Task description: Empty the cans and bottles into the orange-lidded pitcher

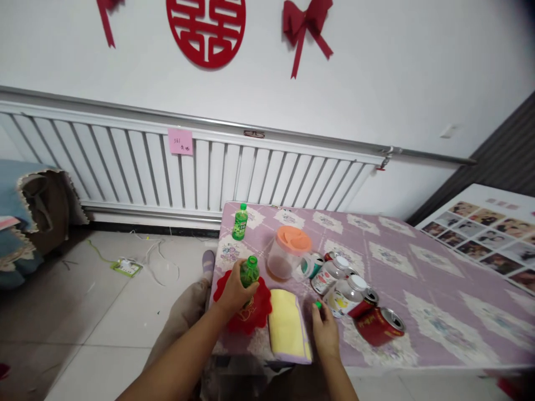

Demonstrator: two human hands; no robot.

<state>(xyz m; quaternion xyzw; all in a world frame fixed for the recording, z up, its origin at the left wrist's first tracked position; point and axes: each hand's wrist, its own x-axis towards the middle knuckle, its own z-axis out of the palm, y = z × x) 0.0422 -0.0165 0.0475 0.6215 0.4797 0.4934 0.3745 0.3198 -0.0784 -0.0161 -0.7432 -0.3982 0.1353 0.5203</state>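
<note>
Head view: left hand (pixel 236 289) grips an uncapped green bottle (pixel 249 271) over the red scalloped mat (pixel 259 312); cannot tell whether its base touches. Right hand (pixel 326 333) pinches a green cap (pixel 318 304), between folded yellow cloth (pixel 288 323) and a jar (pixel 340 298). Capped bottle (pixel 239 224) stands farther back.

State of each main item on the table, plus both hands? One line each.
Left hand: closed around the held green bottle
Held green bottle: uncapped
Right hand: pinching the green cap
Green cap: off, in fingers
Other green bottle: capped, upright
Clear tub: orange lid on
Yellow cloth: folded
Nearest red can: opened or sealed, can't tell
</note>
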